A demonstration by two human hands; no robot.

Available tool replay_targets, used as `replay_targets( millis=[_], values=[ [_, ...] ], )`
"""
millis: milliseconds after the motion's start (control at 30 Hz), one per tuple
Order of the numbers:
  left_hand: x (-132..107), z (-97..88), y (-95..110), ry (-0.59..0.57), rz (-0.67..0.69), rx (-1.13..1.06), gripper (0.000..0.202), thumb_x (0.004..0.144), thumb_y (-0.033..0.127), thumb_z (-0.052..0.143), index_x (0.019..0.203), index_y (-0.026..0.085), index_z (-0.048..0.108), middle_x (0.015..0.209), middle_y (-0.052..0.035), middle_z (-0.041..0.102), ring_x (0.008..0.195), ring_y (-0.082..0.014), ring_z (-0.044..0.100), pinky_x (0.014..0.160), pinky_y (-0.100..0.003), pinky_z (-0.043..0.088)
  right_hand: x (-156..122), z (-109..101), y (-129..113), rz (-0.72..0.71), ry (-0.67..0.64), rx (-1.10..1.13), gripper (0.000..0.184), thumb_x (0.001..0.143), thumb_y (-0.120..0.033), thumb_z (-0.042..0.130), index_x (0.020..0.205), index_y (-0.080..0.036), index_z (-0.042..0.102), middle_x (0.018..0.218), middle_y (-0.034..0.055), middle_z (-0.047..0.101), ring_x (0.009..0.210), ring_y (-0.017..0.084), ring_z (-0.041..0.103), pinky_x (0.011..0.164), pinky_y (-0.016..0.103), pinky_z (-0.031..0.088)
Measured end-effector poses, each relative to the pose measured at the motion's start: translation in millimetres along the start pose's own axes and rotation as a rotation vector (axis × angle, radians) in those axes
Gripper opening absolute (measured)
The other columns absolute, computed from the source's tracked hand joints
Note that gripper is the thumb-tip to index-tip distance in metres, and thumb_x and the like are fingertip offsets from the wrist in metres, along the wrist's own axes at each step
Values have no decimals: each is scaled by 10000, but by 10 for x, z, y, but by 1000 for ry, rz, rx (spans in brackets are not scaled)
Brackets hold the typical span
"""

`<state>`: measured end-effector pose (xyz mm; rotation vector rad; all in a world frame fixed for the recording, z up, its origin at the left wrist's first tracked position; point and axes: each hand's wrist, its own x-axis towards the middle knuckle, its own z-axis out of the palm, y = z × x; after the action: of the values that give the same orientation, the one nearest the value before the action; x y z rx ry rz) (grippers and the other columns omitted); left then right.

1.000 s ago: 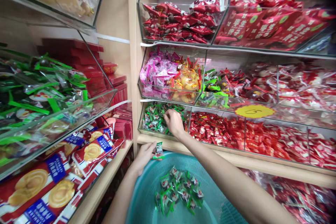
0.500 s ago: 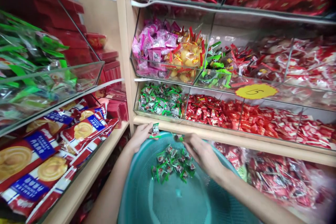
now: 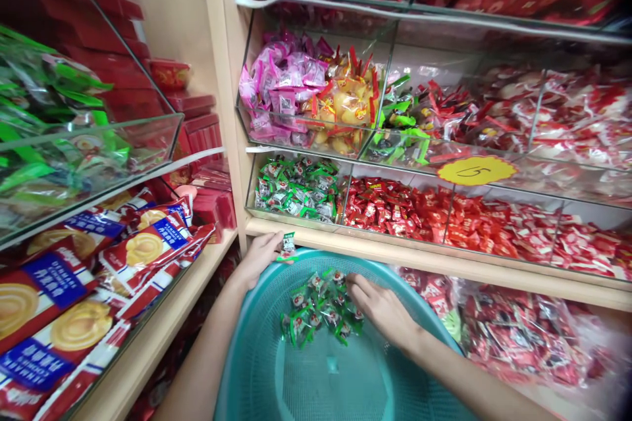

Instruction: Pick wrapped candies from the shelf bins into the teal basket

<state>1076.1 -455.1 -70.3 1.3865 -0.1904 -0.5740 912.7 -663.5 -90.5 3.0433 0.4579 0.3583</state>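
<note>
My left hand point(image 3: 263, 256) is at the far rim of a teal plastic basket point(image 3: 237, 342). Its thumb and fingers pinch a small green-and-white wrapped candy point(image 3: 286, 247). My right hand point(image 3: 382, 309) reaches into the basket from the right, its fingers curled downward at the edge of a small heap of green-wrapped candies point(image 3: 320, 309). One candy lies right beside those fingertips; the hand hides whether anything is between them. The heap rests on the far part of the basket's mesh bottom.
Ahead, a clear bin of green-wrapped candies point(image 3: 299, 189) stands beside bins of red-wrapped candies point(image 3: 380, 207) on a wooden shelf point(image 3: 444, 260). A yellow price tag point(image 3: 476, 171) hangs above. Large biscuit packs point(image 3: 64, 283) lie at left; bagged red packets point(image 3: 528, 335) sit low at right.
My right hand has moved down into the basket, and the candy that was at its fingertips is now lower, against the heap. My left hand still pinches its candy. The view has shifted slightly.
</note>
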Motion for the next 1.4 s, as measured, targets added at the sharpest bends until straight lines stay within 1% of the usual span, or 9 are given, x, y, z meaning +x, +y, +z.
replay_targets(
  millis=[200, 333, 567, 733, 867, 1033, 1200, 1333, 1400],
  values=[
    [17, -33, -43, -4, 37, -12, 229, 824, 345, 556, 807, 119, 594, 695, -41, 657, 624, -166, 665, 588, -263, 538, 144, 198, -97, 87, -107, -193, 64, 849, -134, 492, 842, -181, 535, 965, 50, 609, 690, 152, 621, 476, 233, 383],
    [41, -58, -82, -25, 53, -20, 279, 796, 391, 578, 855, 120, 606, 680, -32, 644, 616, -168, 657, 590, -274, 532, 349, 26, -171, 66, -78, -192, 138, 873, -296, 485, 819, -179, 532, 900, 48, 610, 657, 164, 624, 439, 246, 325],
    [119, -102, -172, -63, 91, -48, 352, 721, 475, 629, 795, 132, 608, 715, -36, 649, 664, -169, 639, 613, -278, 518, 1297, -578, -218, 116, 232, -44, 176, 920, -315, 367, 906, -201, 499, 879, 36, 560, 743, 152, 576, 544, 240, 367],
    [126, -99, -182, -71, 122, -64, 361, 688, 489, 652, 707, 137, 576, 668, -13, 624, 615, -145, 611, 604, -270, 504, 2018, -586, -319, 108, 356, -105, 142, 872, -315, 465, 933, -189, 489, 952, 73, 531, 874, 207, 511, 621, 275, 422],
    [140, -105, -194, -68, 133, -58, 382, 668, 508, 664, 711, 137, 582, 647, -6, 614, 604, -144, 603, 575, -255, 487, 2269, -542, -372, 141, 361, -113, 96, 866, -272, 467, 899, -187, 497, 951, 83, 521, 859, 211, 499, 646, 294, 432],
    [146, -135, -197, -58, 135, -22, 395, 679, 522, 647, 756, 136, 611, 687, -21, 638, 671, -170, 621, 604, -269, 485, 2183, -599, -182, 177, 461, 122, 160, 900, -192, 352, 867, -199, 508, 905, 50, 523, 780, 156, 524, 648, 259, 409],
    [136, -141, -186, -48, 141, 5, 403, 690, 517, 639, 801, 130, 637, 715, -34, 654, 710, -178, 627, 625, -262, 481, 1927, -661, -2, 192, 667, 518, 145, 876, -264, 416, 773, -197, 493, 771, 23, 534, 712, 149, 536, 672, 277, 437],
    [127, -129, -182, -58, 122, -6, 403, 716, 508, 622, 823, 119, 629, 704, -41, 653, 655, -166, 631, 616, -262, 485, 1495, -646, -76, 275, 661, 1036, 179, 854, -375, 464, 803, -204, 471, 823, 34, 578, 654, 138, 586, 648, 302, 512],
    [124, -122, -179, -49, 112, -10, 391, 717, 488, 632, 825, 112, 631, 711, -47, 659, 649, -162, 633, 627, -261, 488, 1182, -609, -125, 280, 616, 1132, 188, 846, -388, 481, 808, -204, 469, 952, 63, 574, 685, 137, 607, 674, 325, 532]
  ],
)
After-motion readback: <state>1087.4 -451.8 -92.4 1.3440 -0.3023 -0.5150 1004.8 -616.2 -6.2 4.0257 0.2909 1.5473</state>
